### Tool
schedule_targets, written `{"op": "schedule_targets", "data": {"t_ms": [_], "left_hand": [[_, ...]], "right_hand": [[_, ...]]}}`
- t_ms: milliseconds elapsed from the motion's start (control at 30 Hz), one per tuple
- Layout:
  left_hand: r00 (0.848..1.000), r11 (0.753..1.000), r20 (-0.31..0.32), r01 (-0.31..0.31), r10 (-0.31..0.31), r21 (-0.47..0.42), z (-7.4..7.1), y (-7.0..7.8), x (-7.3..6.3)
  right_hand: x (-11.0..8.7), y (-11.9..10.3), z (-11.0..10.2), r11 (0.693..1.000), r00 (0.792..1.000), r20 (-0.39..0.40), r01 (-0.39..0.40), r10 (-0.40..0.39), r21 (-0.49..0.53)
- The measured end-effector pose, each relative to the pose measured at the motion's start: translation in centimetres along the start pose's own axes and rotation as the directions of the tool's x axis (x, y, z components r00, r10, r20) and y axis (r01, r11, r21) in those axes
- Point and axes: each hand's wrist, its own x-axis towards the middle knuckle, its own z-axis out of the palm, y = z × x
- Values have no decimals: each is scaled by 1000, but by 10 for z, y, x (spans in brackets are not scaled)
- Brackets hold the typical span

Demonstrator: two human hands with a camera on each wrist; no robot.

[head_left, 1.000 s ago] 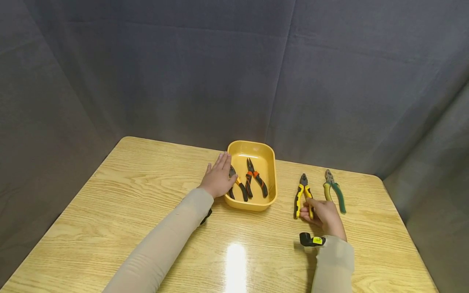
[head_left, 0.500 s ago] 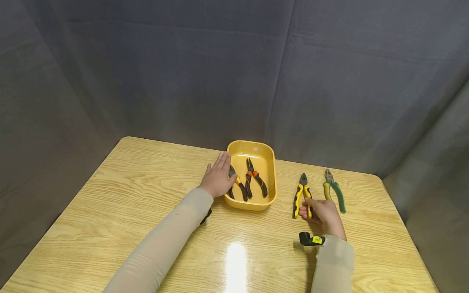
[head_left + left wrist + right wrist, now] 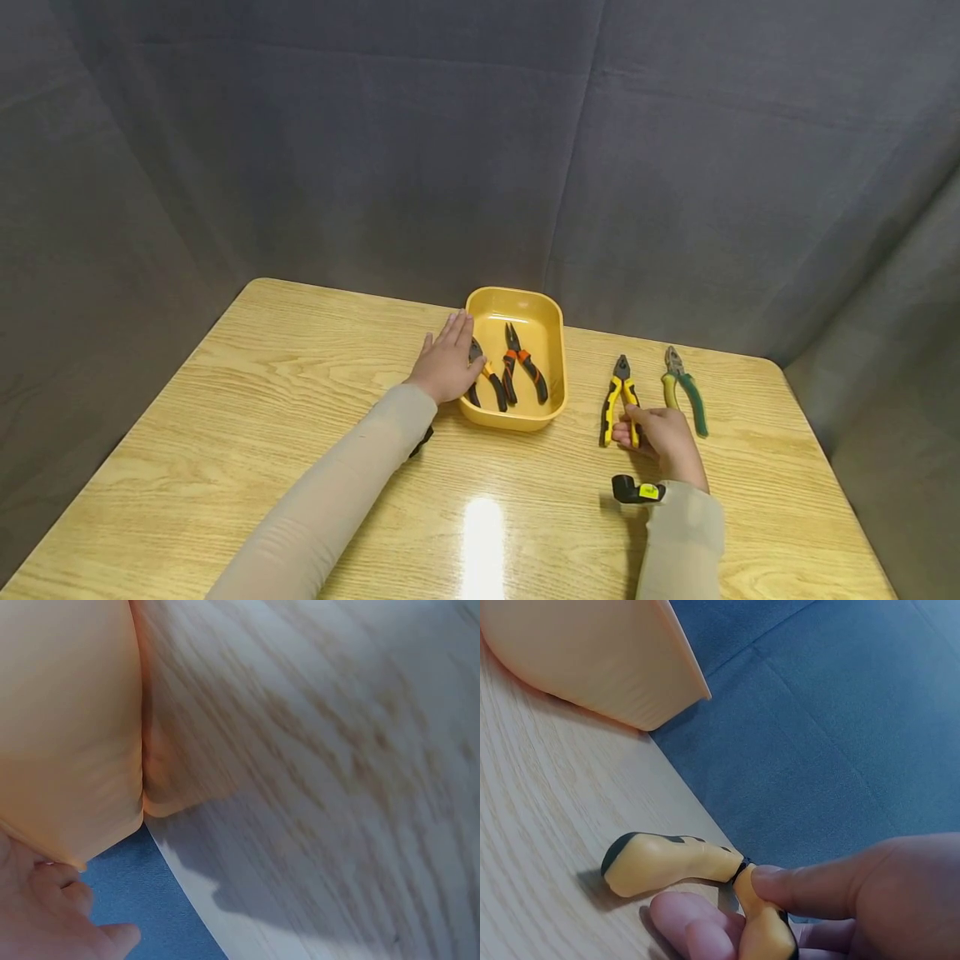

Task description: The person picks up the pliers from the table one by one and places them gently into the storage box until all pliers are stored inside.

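Observation:
My left hand [image 3: 446, 362] lies over the left rim of a yellow plastic bin [image 3: 557, 358], its fingers straight. In the left wrist view, part of that hand [image 3: 52, 907] shows against the bin's outer wall [image 3: 67, 735]. Inside the bin are pliers with orange-and-black handles [image 3: 532, 375] and, partly hidden by my hand, black-and-yellow-handled pliers [image 3: 495, 389]. Right of the bin, my right hand [image 3: 671, 442] pinches the right handle of yellow-and-black pliers [image 3: 609, 408] between thumb and fingers. The right wrist view shows the thumb on that handle [image 3: 765, 930], with the pliers' handles spread apart.
Green-and-yellow-handled pliers [image 3: 693, 400] lie on the wooden table [image 3: 300, 383], just right of the held pair. A dark grey curtain [image 3: 375, 167] hangs behind the table and along its sides. Light glares off the table front [image 3: 482, 542].

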Motion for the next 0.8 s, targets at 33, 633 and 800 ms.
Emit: {"op": "schedule_targets", "data": {"t_ms": [33,633,800], "left_hand": [[1000,1000,0,-2,2,0,0,0,0],[1000,1000,-27,-10,10,1,3,-1,1],[1000,1000,-23,-7,7,-1,3,-1,1]], "right_hand": [[0,0,0,1000,1000,2,2,-2,1],[-1,0,0,999,1000,11,27,-26,-29],[0,1,1,999,1000,10,29,-29,-31]]}}
